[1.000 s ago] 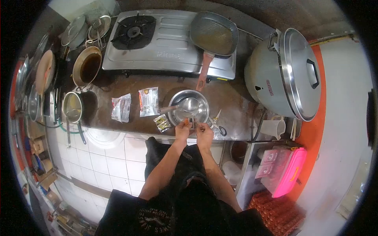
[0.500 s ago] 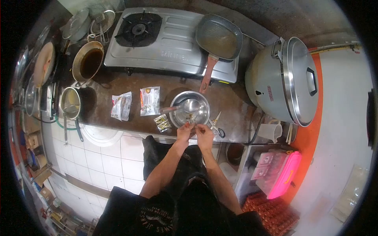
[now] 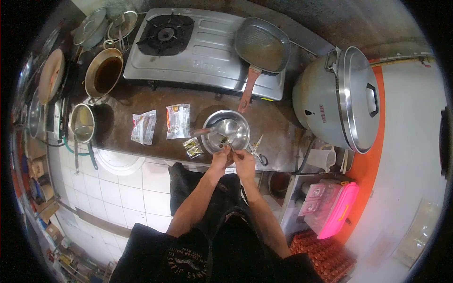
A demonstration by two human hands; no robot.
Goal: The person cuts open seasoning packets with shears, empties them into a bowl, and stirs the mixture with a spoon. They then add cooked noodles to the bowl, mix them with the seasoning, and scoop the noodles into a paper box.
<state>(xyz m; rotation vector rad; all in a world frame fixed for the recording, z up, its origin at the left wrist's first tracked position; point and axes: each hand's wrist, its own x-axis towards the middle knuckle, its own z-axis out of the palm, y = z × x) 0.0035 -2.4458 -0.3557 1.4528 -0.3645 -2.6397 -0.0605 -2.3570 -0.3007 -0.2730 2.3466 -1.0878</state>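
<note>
Should our wrists slip, the dark bits [image 3: 224,140] could scatter past the near rim onto the surface [image 3: 283,134]. The bowl [image 3: 242,134] sits there, round and shiny, a ladle [image 3: 228,127] lying in it. Our left hand [image 3: 219,159] and right hand [image 3: 245,162] meet by that rim, fingers curled; how tightly, or on what, we cannot tell.

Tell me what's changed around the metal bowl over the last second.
A dark clump now shows in the metal bowl, just ahead of the left hand. The small packet between that hand and the right hand is now mostly hidden. Unchanged: both hands at the bowl's near rim, the ladle in the bowl, the scissors beside it.
</note>
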